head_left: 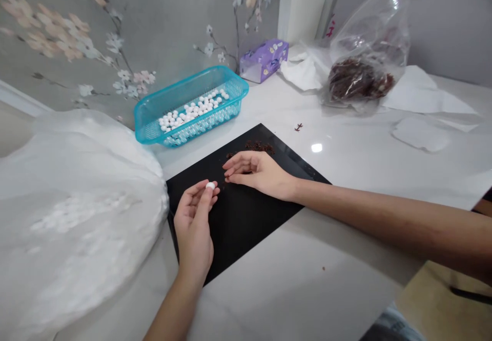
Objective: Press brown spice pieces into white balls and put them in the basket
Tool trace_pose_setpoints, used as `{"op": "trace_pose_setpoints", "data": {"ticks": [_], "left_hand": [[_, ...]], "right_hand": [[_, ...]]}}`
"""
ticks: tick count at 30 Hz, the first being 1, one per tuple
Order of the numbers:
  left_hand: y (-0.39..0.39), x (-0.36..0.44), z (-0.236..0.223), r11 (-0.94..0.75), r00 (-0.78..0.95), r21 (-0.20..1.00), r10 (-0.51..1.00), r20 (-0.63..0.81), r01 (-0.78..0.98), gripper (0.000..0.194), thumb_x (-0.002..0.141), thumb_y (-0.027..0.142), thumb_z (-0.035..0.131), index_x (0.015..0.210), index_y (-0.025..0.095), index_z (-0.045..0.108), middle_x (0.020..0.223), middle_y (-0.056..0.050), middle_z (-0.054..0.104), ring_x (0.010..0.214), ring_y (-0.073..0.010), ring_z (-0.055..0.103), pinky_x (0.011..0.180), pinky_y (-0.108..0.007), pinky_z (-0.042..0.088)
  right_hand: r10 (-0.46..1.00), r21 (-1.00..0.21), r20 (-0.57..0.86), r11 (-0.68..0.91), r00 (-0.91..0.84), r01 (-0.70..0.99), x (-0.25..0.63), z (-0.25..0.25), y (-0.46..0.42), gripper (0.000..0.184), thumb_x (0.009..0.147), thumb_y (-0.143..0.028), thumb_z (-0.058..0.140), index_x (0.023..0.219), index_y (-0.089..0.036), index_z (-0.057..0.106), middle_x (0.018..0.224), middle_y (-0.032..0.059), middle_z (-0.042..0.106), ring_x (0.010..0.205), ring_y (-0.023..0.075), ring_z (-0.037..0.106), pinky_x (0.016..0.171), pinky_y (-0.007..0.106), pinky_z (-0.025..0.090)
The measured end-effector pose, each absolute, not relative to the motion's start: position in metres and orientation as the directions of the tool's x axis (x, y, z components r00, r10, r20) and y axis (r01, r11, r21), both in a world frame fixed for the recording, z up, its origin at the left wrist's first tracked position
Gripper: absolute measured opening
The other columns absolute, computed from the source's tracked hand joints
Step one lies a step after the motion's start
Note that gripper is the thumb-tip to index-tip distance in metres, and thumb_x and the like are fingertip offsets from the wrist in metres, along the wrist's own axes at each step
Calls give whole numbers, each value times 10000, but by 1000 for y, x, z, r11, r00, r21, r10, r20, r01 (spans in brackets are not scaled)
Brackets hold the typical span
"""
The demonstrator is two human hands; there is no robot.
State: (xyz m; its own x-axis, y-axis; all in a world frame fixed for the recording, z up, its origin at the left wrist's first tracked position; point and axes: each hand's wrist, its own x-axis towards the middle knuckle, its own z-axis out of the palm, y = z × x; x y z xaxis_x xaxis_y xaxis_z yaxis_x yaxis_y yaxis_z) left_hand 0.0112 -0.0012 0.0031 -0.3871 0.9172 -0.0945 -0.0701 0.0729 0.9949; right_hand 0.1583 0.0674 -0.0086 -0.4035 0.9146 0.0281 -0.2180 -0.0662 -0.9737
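Between thumb and fingers, my left hand (195, 220) pinches a small white ball (210, 185) above a black mat (234, 228). Just to its right, my right hand (261, 174) has thumb and fingertips drawn together over the mat. Something tiny and brownish may be at those fingertips, but it is too small to name. A little heap of dark brown bits (259, 147) lies on the mat behind my right hand. Many more white balls (194, 109) rest in a turquoise plastic basket (154, 135) behind the mat.
A large translucent bag of white balls (84, 228) bulges at the left. At the back right stand a purple tissue pack (265, 60), crumpled white paper (302, 72) and a clear bag of brown pieces (357, 80). One brown piece (299, 127) lies on the white table (292, 279).
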Motion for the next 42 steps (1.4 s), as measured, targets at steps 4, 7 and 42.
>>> {"op": "trace_pose_setpoints", "data": {"ticks": [4, 7, 42], "left_hand": [[-1, 12, 3, 81, -381, 994, 919, -101, -69, 237, 714, 308, 725, 915, 195, 669, 940, -14, 679, 846, -106, 634, 804, -227, 475], [-1, 12, 4, 89, -374, 994, 921, -107, -66, 240, 707, 311, 734, 907, 193, 670, 919, -9, 683, 817, -96, 638, 771, -208, 481], [-4, 11, 2, 64, -328, 998, 942, -70, -29, 222, 617, 284, 801, 823, 218, 754, 831, -25, 752, 777, -154, 683, 803, -281, 543]], "right_hand": [[919, -987, 86, 25, -386, -160, 157, -13, 68, 167, 704, -110, 645, 866, -134, 615, 780, 8, 677, 725, 94, 657, 783, 274, 542], [917, -988, 135, 99, -374, -115, 157, -13, 67, 160, 712, -149, 648, 867, -130, 612, 758, 5, 661, 691, 87, 631, 731, 254, 531], [673, -665, 474, 696, -567, 270, 167, -3, 46, 338, 827, -124, 441, 1149, -224, 412, 880, -8, 605, 636, 72, 572, 596, 184, 465]]}}
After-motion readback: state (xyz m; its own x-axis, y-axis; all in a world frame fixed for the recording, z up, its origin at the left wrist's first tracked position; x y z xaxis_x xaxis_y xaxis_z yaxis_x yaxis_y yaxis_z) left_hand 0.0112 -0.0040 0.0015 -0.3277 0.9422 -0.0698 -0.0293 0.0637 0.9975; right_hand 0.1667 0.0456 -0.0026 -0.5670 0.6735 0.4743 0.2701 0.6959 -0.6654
